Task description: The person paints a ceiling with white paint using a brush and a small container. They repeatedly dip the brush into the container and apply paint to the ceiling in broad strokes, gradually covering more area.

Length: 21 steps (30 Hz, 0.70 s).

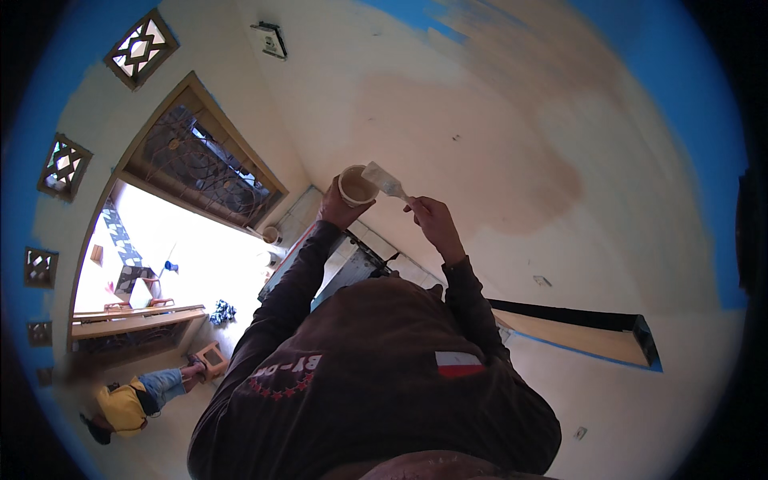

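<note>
My left hand (341, 211) is closed around a small round tub (344, 186), its mouth facing up and pale liquid inside. In my right hand (433, 222) is a flat paintbrush (388, 182), gripped by its handle. The brush's pale, coated head sits at the tub's right rim; whether it touches the rim I cannot tell. Both arms reach out toward a cream wall (464, 192). A broad darker, damp-looking patch (552, 180) spreads across that wall, and blue paint (696, 120) borders it at the upper right.
At the lower left a person in a yellow shirt (126, 406) is by a wooden stool (211, 360). A grilled window (196, 164) is above a bright opening (192, 248). A switch box (270, 40) is on the wall. On the right is a dark-edged recess (584, 330).
</note>
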Each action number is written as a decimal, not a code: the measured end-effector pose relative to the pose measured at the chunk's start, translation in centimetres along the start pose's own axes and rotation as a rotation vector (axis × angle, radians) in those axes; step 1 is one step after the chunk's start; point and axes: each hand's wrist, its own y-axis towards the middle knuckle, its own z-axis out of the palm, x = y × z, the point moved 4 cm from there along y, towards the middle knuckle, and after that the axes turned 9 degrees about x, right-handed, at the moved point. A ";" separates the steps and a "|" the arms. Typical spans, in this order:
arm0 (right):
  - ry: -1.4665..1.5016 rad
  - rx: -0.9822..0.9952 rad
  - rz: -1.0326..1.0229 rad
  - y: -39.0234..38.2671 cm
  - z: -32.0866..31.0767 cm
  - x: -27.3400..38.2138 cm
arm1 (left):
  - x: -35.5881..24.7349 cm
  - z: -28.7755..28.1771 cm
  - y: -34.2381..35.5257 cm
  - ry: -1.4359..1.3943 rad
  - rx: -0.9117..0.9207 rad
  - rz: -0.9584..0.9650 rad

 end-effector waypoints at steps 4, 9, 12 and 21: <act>-0.010 0.018 0.036 0.0 0.5 0.1 | 0.3 0.2 0.2 0.008 -0.007 0.045; 0.011 0.025 -0.019 0.4 -0.2 -0.1 | 0.0 0.2 0.0 0.012 -0.037 0.078; 0.030 -0.020 -0.072 1.5 -1.1 0.8 | 0.8 0.5 0.0 0.019 -0.032 0.063; -0.106 -0.314 -0.378 8.4 -6.6 8.7 | 0.8 0.8 0.2 0.054 -0.014 0.047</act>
